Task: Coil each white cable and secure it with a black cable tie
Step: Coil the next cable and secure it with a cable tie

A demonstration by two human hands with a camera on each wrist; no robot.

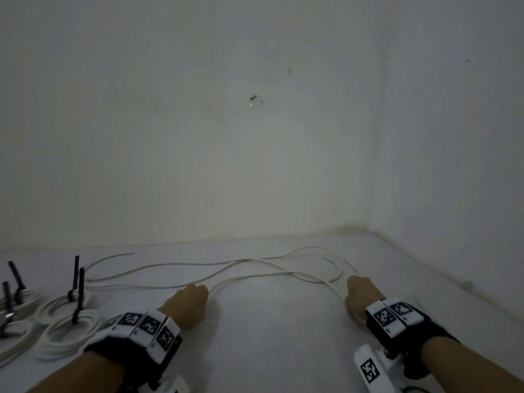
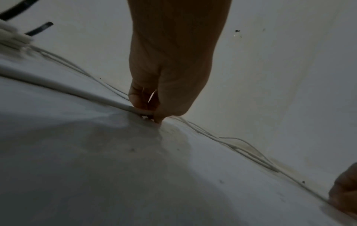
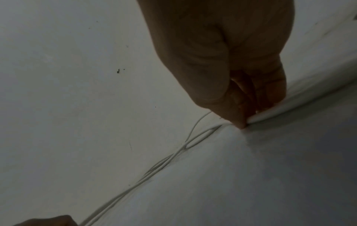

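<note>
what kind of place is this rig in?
Probably a bare room corner: plain white walls meet a white work surface. Loose white cable and tied coils suggest a cable-bundling bench.

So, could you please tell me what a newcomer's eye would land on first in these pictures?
Probably the loose white cable, which sprawls in long loops across the white surface near the wall. The left hand and the right hand each pinch a strand of it down at the surface. At far left lie finished coils, with black cable ties sticking up.
</note>
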